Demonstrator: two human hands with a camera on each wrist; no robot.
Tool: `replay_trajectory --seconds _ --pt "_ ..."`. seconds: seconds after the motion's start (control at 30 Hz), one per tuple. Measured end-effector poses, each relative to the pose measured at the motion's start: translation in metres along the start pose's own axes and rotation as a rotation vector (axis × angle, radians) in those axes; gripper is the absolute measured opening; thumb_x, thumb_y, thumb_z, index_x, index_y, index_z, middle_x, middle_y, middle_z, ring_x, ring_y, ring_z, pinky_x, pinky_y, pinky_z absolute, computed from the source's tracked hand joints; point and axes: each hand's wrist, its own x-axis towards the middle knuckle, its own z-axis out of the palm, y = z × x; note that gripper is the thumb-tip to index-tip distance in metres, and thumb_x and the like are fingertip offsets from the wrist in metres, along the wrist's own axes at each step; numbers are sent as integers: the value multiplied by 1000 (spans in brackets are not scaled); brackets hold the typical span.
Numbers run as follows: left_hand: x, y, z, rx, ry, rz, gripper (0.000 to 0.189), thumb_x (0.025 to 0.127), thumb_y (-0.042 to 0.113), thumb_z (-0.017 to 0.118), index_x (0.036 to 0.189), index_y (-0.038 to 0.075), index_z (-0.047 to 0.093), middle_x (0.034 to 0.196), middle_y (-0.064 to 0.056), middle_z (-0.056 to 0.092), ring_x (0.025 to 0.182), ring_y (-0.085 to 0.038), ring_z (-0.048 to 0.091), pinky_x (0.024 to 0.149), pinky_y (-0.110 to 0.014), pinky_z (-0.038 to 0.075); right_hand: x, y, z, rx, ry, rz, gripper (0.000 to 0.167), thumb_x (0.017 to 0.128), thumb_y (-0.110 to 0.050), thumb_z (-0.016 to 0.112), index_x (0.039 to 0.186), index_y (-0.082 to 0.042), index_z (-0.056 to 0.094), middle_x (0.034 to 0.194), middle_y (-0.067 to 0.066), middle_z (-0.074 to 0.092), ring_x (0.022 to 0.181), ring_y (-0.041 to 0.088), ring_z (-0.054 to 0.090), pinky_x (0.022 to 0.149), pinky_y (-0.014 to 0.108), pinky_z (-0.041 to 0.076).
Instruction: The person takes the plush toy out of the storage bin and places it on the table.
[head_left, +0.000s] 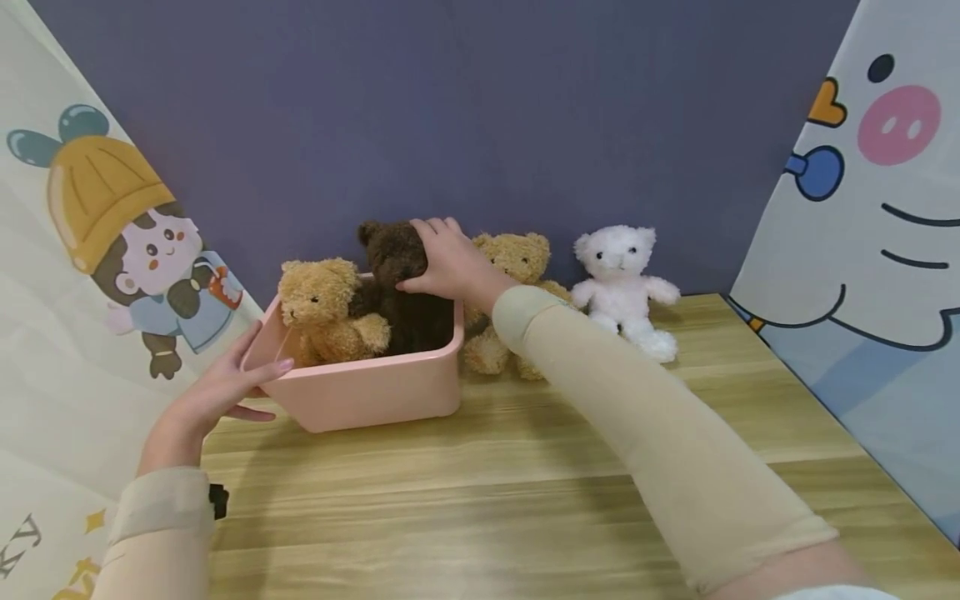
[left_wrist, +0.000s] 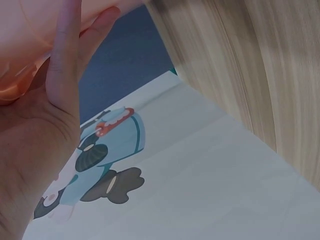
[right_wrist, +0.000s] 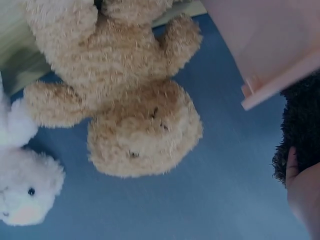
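Observation:
My right hand grips the head of a dark brown teddy bear, fingers over the top and thumb on its face. This bear sits inside a pink plastic bin, its lower body partly hidden by the rim. Beside it in the bin, a golden-tan teddy bear leans upright with an arm near the front rim. At the bin's front left corner, my left hand rests with straight, spread fingers against the wall and rim. In the left wrist view, straight fingers touch the pink plastic.
A second tan teddy bear sits right of the bin, partly behind my right forearm. A white teddy bear sits farther right. Behind them stands a dark blue-grey wall; printed cloths flank the wood-grain table.

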Motion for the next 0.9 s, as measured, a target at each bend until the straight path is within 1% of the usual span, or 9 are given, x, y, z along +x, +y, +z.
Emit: replay_trajectory --seconds 0.17,0.37,0.5,0.67,0.9 --pt "-1 1 2 -2 0 3 111 105 52 64 165 36 -28 175 -23 -24 144 -66 41 85 -57 69 -5 -1 -18 10 26 -14 113 88 -70 75 172 -17 20 174 8 32 161 31 28 130 50 40" --pt "-3 0 3 -9 -2 8 112 104 52 65 165 37 -28 175 -21 -25 144 -67 38 84 -57 68 -13 2 -28 67 81 -21 112 88 -68 76 172 -18 21 173 7 33 159 29 31 129 50 41" --pt "-3 0 4 -9 -4 7 111 104 52 64 165 36 -28 175 -23 -24 144 -67 40 84 -58 68 -19 10 -34 86 129 -23 110 88 -67 77 171 -17 25 171 8 37 158 30 33 128 50 42" --pt "-2 1 4 -1 -6 -1 109 105 51 62 165 37 -28 175 -25 -22 143 -65 42 84 -57 69 -25 22 -47 89 181 -5 108 88 -67 77 170 -17 27 170 9 39 158 31 34 130 51 40" --pt "-1 2 3 0 -6 0 109 105 51 63 165 37 -27 175 -26 -21 142 -64 45 85 -58 68 -38 38 -66 129 209 31 111 86 -71 77 170 -20 27 172 9 35 161 32 30 131 54 37"
